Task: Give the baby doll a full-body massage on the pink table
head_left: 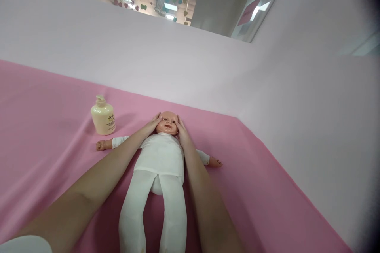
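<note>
- A pink sheet (267,189) lay spread beneath a baby doll (162,154).
- The white-clad doll lay face-up, arms outspread.
- A cream pump bottle (103,118) stood near the doll.
- The left hand (153,124) and right hand (183,131) cupped its head, fingers extended, close together.

The doll (162,158) lies face up on the desk (267,189), its head toward the wall (142,55) behind. The left hand (154,122) touches the left side of its head, the right hand (182,129) the right. The bottle (102,118) stands left, just behind the doll's outstretched arm.
</note>
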Demonstrator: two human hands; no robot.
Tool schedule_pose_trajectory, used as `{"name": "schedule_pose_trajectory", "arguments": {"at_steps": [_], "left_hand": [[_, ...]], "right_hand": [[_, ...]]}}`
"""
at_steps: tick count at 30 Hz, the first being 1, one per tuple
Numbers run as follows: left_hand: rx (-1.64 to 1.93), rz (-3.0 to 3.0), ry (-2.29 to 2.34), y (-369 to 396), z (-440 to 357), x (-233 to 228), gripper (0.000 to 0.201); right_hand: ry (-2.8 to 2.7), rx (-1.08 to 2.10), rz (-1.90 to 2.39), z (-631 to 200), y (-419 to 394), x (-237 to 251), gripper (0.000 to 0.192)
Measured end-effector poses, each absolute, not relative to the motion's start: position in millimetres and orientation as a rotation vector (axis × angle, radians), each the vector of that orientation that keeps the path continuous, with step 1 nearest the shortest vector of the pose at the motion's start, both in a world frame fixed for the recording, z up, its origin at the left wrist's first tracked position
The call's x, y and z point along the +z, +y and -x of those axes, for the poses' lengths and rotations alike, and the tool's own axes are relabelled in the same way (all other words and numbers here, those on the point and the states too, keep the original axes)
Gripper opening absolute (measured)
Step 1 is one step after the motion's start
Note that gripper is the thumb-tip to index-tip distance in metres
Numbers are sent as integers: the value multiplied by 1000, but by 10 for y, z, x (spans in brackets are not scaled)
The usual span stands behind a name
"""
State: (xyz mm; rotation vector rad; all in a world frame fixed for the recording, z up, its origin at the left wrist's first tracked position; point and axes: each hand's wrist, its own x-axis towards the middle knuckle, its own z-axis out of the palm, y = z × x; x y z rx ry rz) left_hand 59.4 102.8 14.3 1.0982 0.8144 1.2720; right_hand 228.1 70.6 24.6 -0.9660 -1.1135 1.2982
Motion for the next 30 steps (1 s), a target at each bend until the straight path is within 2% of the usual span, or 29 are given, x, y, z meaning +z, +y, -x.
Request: {"name": "schedule_pose_trajectory", "arguments": {"at_steps": [6,13,20,30], "left_hand": [[1213,-1140,796,1012,-518,150,94],[1153,-1020,707,881,-519,280,92],[1077,-917,610,724,-499,448,90],[1057,-950,588,786,-425,416,94]], "right_hand": [[-1123,1373,867,-2328,694,184,88],[-1026,1461,833,-2292,652,280,90],[-922,1470,757,-2307,658,284,82],[-967,1474,719,-2339,704,222,81]]}}
